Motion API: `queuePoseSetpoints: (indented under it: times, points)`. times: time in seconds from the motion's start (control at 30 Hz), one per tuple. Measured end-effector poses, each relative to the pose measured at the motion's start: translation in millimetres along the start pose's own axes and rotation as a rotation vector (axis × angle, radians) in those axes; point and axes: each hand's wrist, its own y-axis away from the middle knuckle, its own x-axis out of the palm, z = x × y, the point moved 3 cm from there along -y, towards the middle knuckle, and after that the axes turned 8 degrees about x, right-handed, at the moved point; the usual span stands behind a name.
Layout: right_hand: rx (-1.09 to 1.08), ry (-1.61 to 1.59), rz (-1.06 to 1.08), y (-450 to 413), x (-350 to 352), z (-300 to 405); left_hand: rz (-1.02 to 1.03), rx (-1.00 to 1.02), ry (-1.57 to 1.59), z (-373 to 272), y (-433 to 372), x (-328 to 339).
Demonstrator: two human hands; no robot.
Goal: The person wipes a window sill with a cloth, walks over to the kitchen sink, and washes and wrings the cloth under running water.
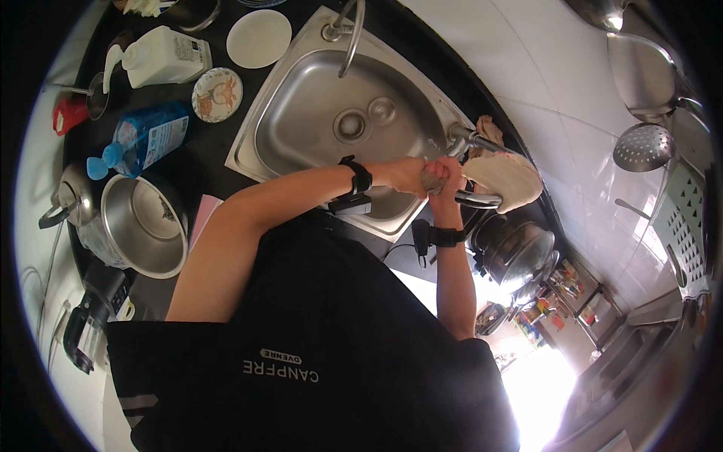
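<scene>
My left hand (408,174) and my right hand (450,170) are pressed together above the right side of a stainless steel sink (310,113). A small crumpled greyish-green wad (434,181), perhaps a cloth or scouring pad, shows between them, and the fingers of both hands are closed round it. Part of the wad is hidden by the fingers. Just right of my right hand, a beige cloth (502,178) hangs over a chrome pipe (479,199). A curved faucet (354,45) stands at the far side of the basin.
Left of the sink are a white plate (258,38), a deer-patterned dish (217,95), a white pump bottle (166,56), a blue detergent bottle (149,138) and a steel pot (146,226). Lidded pots (517,248) stand at the right; a skimmer (644,147) hangs on the wall.
</scene>
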Motion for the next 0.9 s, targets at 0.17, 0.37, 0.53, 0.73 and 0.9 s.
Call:
queuePoseSetpoints:
  times: [0.17, 0.37, 0.53, 0.73, 0.9]
  points:
    - [-0.006, -0.104, -0.279, -3.8, -18.0, -7.0, -0.021, 0.083, -0.081, -34.2, 4.6, -12.1]
    - [-0.078, -0.256, 0.002, -8.6, -41.9, 2.0, -0.029, -0.064, -0.213, -81.4, 16.1, -25.4]
    - [-0.088, -0.294, -0.079, 0.4, -38.0, 2.4, -0.282, 0.151, -0.437, -53.5, 12.9, -10.2]
    - [0.105, -0.025, 0.054, 2.8, -62.3, -8.1, -0.257, -0.135, 0.673, -50.0, 24.4, -13.3]
    - [0.182, -0.004, 0.242, 23.0, -11.6, 13.1, 0.093, -0.383, 1.352, -53.6, 29.9, -7.0]
